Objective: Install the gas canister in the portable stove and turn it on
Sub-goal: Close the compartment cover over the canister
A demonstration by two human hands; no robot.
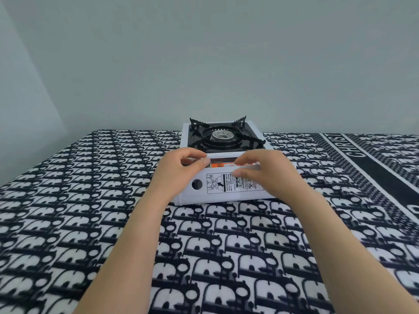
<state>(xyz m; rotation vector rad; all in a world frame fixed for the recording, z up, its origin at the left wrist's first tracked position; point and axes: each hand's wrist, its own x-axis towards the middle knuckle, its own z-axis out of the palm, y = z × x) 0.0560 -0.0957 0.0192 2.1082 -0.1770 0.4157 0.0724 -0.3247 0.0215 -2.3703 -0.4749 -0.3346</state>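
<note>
A white portable stove (256, 129) with a black burner grate (223, 137) stands on the patterned cloth. Its white canister lid (217, 197), printed with a diagram and a round hole, lies almost flat toward me. An orange and white gas canister (221, 165) shows through the narrow gap at the lid's top edge. My left hand (179, 171) pinches the lid's upper left edge, thumb at the gap. My right hand (265, 172) holds the lid's upper right edge, fingers curled over it. The control knob is hidden.
The stove sits on a black and white patterned cloth (68, 200) covering the whole surface, with a dark lettered band (371, 164) at the right. A plain pale wall (204, 64) rises just behind the stove.
</note>
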